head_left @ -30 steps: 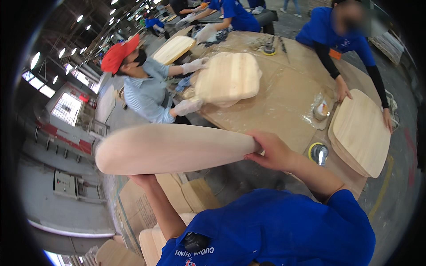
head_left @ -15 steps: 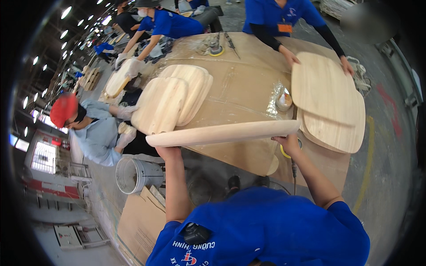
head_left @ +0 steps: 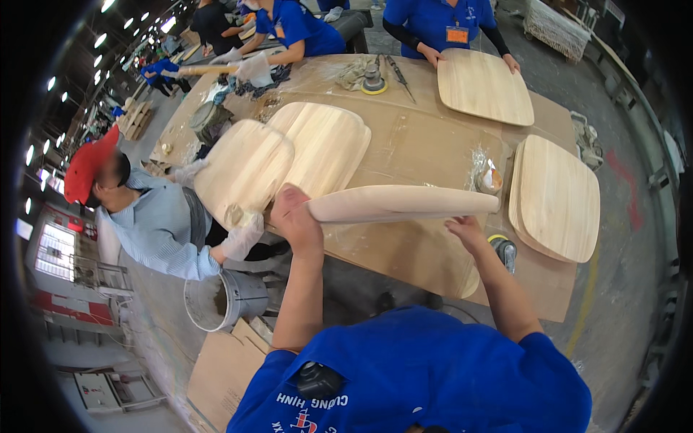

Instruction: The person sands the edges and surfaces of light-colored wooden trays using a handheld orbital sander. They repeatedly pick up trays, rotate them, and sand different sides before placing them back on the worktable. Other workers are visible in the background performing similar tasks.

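Observation:
A pale wooden board (head_left: 404, 203) with rounded ends is held up nearly edge-on in front of me, above the near side of the table. My left hand (head_left: 296, 220) is closed around its left end. Under the right end, my right hand (head_left: 468, 232) supports the lower edge with bent fingers; its fingertips are partly hidden by the board. Beyond my left hand, a co-worker in a red cap grips another wooden board (head_left: 245, 169) with gloved hands. Right of my right hand lies a stack of rounded boards (head_left: 554, 198).
The table (head_left: 404, 137) is covered in brown cardboard. On it are a sander (head_left: 373, 78), a second sander (head_left: 504, 252) and a small container (head_left: 490, 180). Across from me a co-worker holds a board (head_left: 485, 86). A white bucket (head_left: 242, 294) stands lower left.
My board has swung slightly rightward, its left end moving in. The co-worker across has lifted a board off the right stack and moved it away. The red-capped co-worker's board has shifted left.

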Action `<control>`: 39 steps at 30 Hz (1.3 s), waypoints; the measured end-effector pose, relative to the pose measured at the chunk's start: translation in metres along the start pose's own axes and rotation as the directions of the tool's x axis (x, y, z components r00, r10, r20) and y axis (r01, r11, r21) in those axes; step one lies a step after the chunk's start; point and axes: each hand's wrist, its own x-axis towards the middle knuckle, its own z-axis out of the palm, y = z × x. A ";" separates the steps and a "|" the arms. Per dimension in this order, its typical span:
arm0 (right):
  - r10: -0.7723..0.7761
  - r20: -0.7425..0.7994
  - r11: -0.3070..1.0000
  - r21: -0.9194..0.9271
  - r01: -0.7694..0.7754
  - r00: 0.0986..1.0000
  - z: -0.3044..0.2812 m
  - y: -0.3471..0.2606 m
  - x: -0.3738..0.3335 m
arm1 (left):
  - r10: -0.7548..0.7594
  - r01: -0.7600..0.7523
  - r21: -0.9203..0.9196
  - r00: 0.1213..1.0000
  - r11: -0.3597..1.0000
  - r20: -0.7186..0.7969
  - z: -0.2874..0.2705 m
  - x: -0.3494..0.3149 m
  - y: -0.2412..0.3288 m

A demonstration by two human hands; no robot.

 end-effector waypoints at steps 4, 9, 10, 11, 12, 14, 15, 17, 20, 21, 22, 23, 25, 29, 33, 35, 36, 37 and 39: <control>-0.630 -0.193 0.705 -0.549 0.449 0.752 0.005 -0.085 -0.052 | -0.005 -0.009 0.071 0.982 0.997 0.188 0.008 0.014 0.006; -0.763 -0.013 0.453 -0.724 0.520 0.646 0.061 -0.163 -0.109 | 0.255 -0.310 0.110 0.902 0.944 0.348 0.038 0.010 0.006; -0.785 -0.063 0.482 -0.687 0.544 0.616 0.068 -0.171 -0.111 | 0.280 -0.343 0.118 0.888 0.932 0.365 0.039 0.009 0.000; -0.758 -0.125 0.545 -0.660 0.517 0.640 0.071 -0.175 -0.112 | 0.287 -0.365 0.148 0.878 0.919 0.384 0.039 0.007 -0.008; -0.727 -0.181 0.604 -0.627 0.492 0.663 0.071 -0.176 -0.115 | 0.280 -0.353 0.137 0.881 0.926 0.381 0.033 0.008 -0.020; -0.695 -0.221 0.656 -0.585 0.478 0.684 0.064 -0.172 -0.123 | 0.237 -0.314 0.150 0.892 0.938 0.385 0.014 0.017 -0.048; -0.674 -0.265 0.697 -0.538 0.474 0.690 0.061 -0.168 -0.128 | 0.209 -0.284 0.159 0.905 0.946 0.370 0.005 0.018 -0.062; -0.648 -0.302 0.726 -0.522 0.448 0.699 0.056 -0.157 -0.138 | 0.153 -0.215 0.142 0.921 0.966 0.358 -0.012 0.015 -0.088; -0.670 -0.317 0.731 -0.438 0.523 0.671 0.051 -0.148 -0.147 | 0.135 -0.181 0.114 0.934 0.977 0.330 -0.028 0.013 -0.112; -0.682 -0.299 0.722 -0.422 0.549 0.667 0.051 -0.147 -0.149 | -0.138 0.128 0.056 0.963 0.990 0.232 -0.030 0.010 -0.114; -0.673 -0.308 0.737 -0.348 0.579 0.672 0.050 -0.147 -0.151 | -0.381 0.391 -0.055 0.914 0.919 0.138 -0.032 0.006 -0.114; -0.662 -0.303 0.749 -0.294 0.594 0.685 0.049 -0.148 -0.154 | -0.607 0.609 -0.186 0.791 0.771 0.077 -0.034 0.002 -0.113; -0.590 -0.409 0.802 -0.199 0.563 0.697 0.049 -0.145 -0.161 | -0.866 0.923 -0.228 0.373 0.310 0.333 -0.054 -0.006 -0.103; -0.590 -0.511 0.774 -0.138 0.618 0.625 0.048 -0.126 -0.173 | -0.822 0.986 -0.149 0.142 0.070 0.552 -0.076 -0.010 -0.097; -0.595 -0.556 0.735 -0.083 0.673 0.580 0.042 -0.103 -0.171 | -0.728 0.967 -0.212 0.248 0.143 0.640 -0.074 -0.006 -0.106; -0.739 -0.421 0.618 -0.111 0.778 0.526 0.039 -0.093 -0.168 | -0.684 0.937 -0.288 0.343 0.198 0.644 -0.070 -0.010 -0.111; -0.518 -0.541 0.753 0.079 0.654 0.662 0.037 -0.089 -0.168 | -0.677 0.932 -0.298 0.355 0.206 0.644 -0.068 -0.014 -0.114; -0.340 -0.581 0.790 0.250 0.560 0.740 0.033 -0.084 -0.166 | -0.645 0.923 -0.321 0.378 0.210 0.665 -0.064 -0.019 -0.118; -0.042 -0.547 0.862 0.403 0.307 0.836 0.021 -0.076 -0.165 | -0.586 0.904 -0.363 0.424 0.227 0.690 -0.056 -0.033 -0.130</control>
